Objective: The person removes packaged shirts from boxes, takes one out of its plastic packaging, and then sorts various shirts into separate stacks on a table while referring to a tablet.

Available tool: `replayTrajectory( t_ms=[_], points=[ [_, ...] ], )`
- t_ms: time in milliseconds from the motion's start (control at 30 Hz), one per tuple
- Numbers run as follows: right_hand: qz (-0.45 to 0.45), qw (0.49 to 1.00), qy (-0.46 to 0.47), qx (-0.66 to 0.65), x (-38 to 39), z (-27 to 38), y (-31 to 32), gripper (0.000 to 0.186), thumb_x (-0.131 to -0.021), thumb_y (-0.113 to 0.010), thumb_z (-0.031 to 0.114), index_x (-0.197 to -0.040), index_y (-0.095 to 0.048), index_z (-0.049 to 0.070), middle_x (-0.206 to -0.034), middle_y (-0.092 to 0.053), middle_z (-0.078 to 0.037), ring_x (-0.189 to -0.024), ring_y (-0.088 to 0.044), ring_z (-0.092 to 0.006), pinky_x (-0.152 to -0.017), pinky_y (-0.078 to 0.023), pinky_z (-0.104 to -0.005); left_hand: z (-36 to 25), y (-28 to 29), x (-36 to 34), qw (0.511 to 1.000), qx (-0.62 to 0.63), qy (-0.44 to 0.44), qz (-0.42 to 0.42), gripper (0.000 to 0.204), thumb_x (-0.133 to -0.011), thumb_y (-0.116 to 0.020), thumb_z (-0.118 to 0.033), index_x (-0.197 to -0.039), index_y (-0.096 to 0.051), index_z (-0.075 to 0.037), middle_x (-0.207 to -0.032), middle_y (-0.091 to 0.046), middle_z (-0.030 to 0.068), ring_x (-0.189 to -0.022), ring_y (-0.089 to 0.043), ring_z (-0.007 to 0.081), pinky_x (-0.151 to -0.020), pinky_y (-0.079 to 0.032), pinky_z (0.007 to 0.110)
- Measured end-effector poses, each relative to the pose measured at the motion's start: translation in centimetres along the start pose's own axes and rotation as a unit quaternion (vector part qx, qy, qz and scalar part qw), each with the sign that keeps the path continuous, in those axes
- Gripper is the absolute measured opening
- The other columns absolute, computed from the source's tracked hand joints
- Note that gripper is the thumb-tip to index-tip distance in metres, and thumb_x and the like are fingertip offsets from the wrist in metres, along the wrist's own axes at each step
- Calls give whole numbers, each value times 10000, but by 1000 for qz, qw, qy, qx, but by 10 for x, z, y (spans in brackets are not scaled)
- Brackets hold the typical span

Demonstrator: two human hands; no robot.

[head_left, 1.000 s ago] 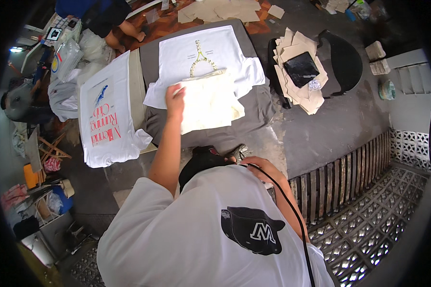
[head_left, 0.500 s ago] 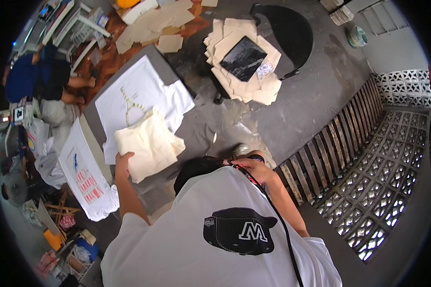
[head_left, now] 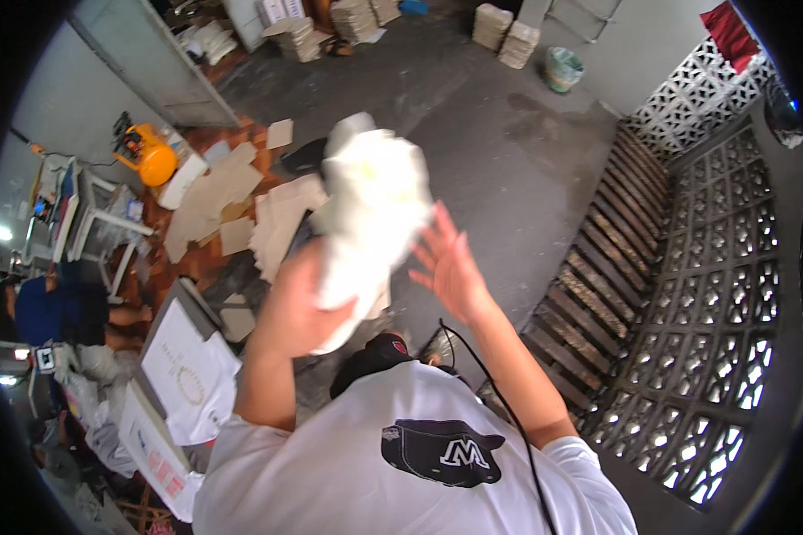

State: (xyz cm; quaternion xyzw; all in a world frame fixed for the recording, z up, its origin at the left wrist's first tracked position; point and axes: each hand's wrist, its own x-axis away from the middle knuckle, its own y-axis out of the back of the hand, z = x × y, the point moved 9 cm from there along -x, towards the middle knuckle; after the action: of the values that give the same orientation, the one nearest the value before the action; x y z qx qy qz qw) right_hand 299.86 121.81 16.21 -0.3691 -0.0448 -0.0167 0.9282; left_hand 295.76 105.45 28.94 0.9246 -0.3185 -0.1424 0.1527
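Note:
My left hand (head_left: 303, 294) is closed around the lower part of a folded cream cloth (head_left: 370, 209), which is held up in the air and blurred by motion. Just right of the cloth, my right hand (head_left: 446, 259) has its fingers spread, with nothing visibly gripped. Behind the cloth, partly hidden by it, is a pile of beige sheets (head_left: 277, 214). At my lower left, a printed white T-shirt (head_left: 189, 379) lies on a grey board, beside a second white shirt with red print (head_left: 152, 446).
A person in blue (head_left: 45, 312) is at the far left, near a yellow compressor (head_left: 156, 163) and loose cardboard (head_left: 214, 187). Paper bundles (head_left: 500, 31) and a bucket (head_left: 562, 69) are at the back. A slatted wooden strip (head_left: 589, 312) runs along the lattice wall on my right.
The cream cloth has been lifted off the printed shirt by my left hand. My right hand has risen from my waist and opened. My view has swung rightward, away from the shirts.

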Motion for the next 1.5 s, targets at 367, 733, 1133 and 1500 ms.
replayTrajectory(
  t_ms=[367,733,1133,1500],
  points=[
    [-199,953,184,-136,-139,263,248,693,-938,-482,444,-1457,-217,68,-1468,-318,-129,-1314,-363,-309,-1065,-314,-456,-9,-199,-308,966,88,-232,68,374,-755,-709,-103,-1097,-573,-39,-1276,-512,158,-1127,-540,274,-938,-434,365],
    [-317,944,89,15,-375,347,385,685,-946,-465,438,-1456,-214,56,-1470,-302,-151,-1315,-351,-322,-1071,-310,-459,184,-232,-611,905,344,210,136,615,-857,-678,-301,-1329,-379,-45,-1122,-550,80,-1014,-526,167,-880,-444,324],
    [-118,985,-48,112,-883,374,387,677,-954,-446,432,-1455,-209,42,-1473,-286,-175,-1317,-338,-336,-1078,-305,-463,299,-57,-914,893,402,201,16,445,-917,-608,-211,-1289,-466,-13,-1173,-576,60,-1047,-528,118,-897,-434,286],
    [61,953,-111,275,-1290,302,182,670,-961,-429,425,-1455,-206,30,-1475,-270,-197,-1319,-326,-348,-1084,-300,-467,488,314,-1026,732,562,64,-379,718,-844,-691,-260,-1406,-282,-83,-1311,-454,80,-1172,-477,214,-1016,-362,350]
  ],
)
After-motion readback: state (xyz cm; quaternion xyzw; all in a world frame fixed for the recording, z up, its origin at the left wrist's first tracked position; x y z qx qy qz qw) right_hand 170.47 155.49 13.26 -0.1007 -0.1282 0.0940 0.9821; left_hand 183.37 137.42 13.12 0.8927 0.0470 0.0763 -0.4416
